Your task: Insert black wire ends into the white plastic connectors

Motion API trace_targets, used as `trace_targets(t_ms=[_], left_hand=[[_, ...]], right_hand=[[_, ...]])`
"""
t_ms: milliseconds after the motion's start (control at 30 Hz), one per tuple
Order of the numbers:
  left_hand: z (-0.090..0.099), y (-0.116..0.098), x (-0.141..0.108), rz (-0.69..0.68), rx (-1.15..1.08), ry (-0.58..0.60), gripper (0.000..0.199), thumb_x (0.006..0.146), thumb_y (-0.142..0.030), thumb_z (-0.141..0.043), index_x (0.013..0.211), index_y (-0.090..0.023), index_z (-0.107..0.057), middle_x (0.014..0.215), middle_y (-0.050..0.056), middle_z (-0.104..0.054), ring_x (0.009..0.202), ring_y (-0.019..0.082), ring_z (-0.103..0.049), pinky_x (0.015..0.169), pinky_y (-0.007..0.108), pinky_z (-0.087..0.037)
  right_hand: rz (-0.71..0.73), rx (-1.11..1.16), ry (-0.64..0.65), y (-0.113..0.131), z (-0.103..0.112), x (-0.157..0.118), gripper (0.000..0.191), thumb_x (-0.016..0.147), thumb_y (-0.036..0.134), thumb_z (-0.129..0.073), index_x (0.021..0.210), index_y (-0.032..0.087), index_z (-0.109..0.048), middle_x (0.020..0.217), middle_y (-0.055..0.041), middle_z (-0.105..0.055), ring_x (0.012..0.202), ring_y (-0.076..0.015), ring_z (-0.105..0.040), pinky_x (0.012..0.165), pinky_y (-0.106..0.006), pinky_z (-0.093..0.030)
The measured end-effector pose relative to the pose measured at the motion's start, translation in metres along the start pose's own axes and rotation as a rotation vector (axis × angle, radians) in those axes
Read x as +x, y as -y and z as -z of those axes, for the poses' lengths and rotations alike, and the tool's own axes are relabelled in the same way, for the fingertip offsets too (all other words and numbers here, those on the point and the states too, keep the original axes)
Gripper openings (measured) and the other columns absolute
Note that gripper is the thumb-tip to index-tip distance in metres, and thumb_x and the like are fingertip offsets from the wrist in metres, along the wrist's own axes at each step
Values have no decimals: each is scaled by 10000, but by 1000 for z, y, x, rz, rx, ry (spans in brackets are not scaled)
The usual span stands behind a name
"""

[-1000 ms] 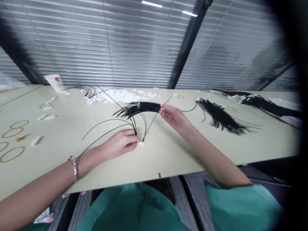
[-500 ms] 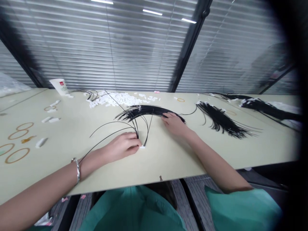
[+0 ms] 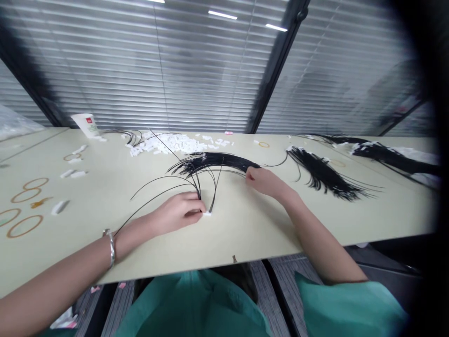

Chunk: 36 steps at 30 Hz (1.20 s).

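Observation:
My left hand (image 3: 178, 213) rests on the pale table (image 3: 245, 224), pinching a small white connector (image 3: 207, 213) from which several thin black wires arch up and back. My right hand (image 3: 265, 181) lies farther right, its fingertips on a single black wire at the right end of a loose bundle of black wires (image 3: 213, 162). A silver bracelet (image 3: 109, 245) circles my left wrist.
A heap of small white connectors (image 3: 171, 142) lies behind the bundle. A paper cup (image 3: 86, 124) stands far left. More black wire bundles (image 3: 324, 175) lie to the right. Rubber bands (image 3: 24, 227) and stray white pieces dot the left side. The table edge runs close to my body.
My right hand dropped from holding a raised wire near the bundle, then slid right along the table. My left hand stayed on the connector.

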State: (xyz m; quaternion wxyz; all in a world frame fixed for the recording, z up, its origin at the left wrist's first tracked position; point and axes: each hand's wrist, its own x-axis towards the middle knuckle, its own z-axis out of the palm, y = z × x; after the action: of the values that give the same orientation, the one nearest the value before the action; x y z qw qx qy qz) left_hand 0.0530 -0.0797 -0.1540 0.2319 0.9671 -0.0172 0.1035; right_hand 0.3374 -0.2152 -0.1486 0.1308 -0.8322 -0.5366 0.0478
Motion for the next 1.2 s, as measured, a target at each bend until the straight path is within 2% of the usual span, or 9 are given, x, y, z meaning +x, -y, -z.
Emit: trace_targets(t_ms=[200, 367, 433, 533, 667, 767, 833, 967, 1200], left_hand=[[1, 1, 0, 38, -69, 3, 189, 839, -215, -465, 934, -195, -627, 868, 24, -548, 749, 73, -521, 672, 184, -406], [1, 0, 1, 31, -76, -5, 185, 835, -219, -476, 930, -194, -632, 859, 27, -549, 745, 74, -524, 670, 184, -413], [0, 0, 1, 40, -71, -7, 187, 838, -228, -472, 928, -194, -632, 855, 26, -547, 750, 75, -525, 674, 186, -414], [-1, 0, 1, 83, -41, -19, 187, 838, -228, -467, 924, -199, -630, 848, 22, -544, 747, 74, -521, 674, 187, -410], [-2, 3, 0, 119, 44, -98, 170, 817, -210, -486, 903, -188, -630, 816, 26, -539, 749, 85, -506, 648, 186, -394], [-2, 4, 0, 118, 104, -121, 149, 805, -195, -494, 877, -184, -625, 812, 26, -536, 754, 92, -500, 644, 189, -389], [-2, 4, -1, 103, 139, -122, 145, 807, -198, -493, 873, -185, -621, 823, 29, -537, 772, 100, -500, 655, 196, -392], [-2, 4, -1, 91, 182, -112, 150, 816, -211, -486, 882, -196, -620, 831, 32, -536, 800, 112, -495, 686, 211, -397], [-2, 5, 0, 110, 200, -99, 152, 820, -222, -482, 886, -214, -619, 809, 23, -527, 778, 110, -486, 661, 207, -379]], right_hand=[[145, 1082, -80, -16, 21, 7, 352, 853, 272, -517, 1187, 169, -484, 929, -43, -520, 713, -82, -471, 605, -157, -392], [191, 1409, -296, -35, 36, 7, 360, 925, 365, -462, 1280, 316, -425, 1270, 22, -353, 923, -78, -468, 752, -164, -449], [221, 1441, -386, -36, 38, 7, 315, 946, 372, -442, 1258, 338, -416, 1328, 59, -285, 1010, -74, -448, 814, -162, -447], [266, 1412, -363, -17, 32, 4, 271, 931, 370, -464, 1190, 293, -438, 1328, 40, -301, 1083, -94, -432, 885, -185, -433], [261, 1250, -182, 41, 5, -11, 281, 866, 401, -542, 1020, 166, -530, 1157, -62, -468, 997, -139, -496, 872, -229, -442], [296, 1191, 60, 82, -22, -23, 324, 857, 417, -569, 975, 115, -582, 960, -79, -544, 835, -124, -524, 769, -223, -448], [342, 1173, 135, 98, -38, -27, 325, 832, 399, -608, 950, 97, -579, 873, -64, -555, 776, -109, -521, 734, -206, -438], [368, 1124, 50, 101, -55, -26, 285, 807, 344, -656, 890, 98, -541, 842, -39, -553, 768, -95, -523, 719, -180, -411], [371, 1004, -12, 97, -51, -32, 163, 840, 266, -624, 886, 117, -577, 865, -26, -561, 808, -99, -530, 750, -189, -405]])
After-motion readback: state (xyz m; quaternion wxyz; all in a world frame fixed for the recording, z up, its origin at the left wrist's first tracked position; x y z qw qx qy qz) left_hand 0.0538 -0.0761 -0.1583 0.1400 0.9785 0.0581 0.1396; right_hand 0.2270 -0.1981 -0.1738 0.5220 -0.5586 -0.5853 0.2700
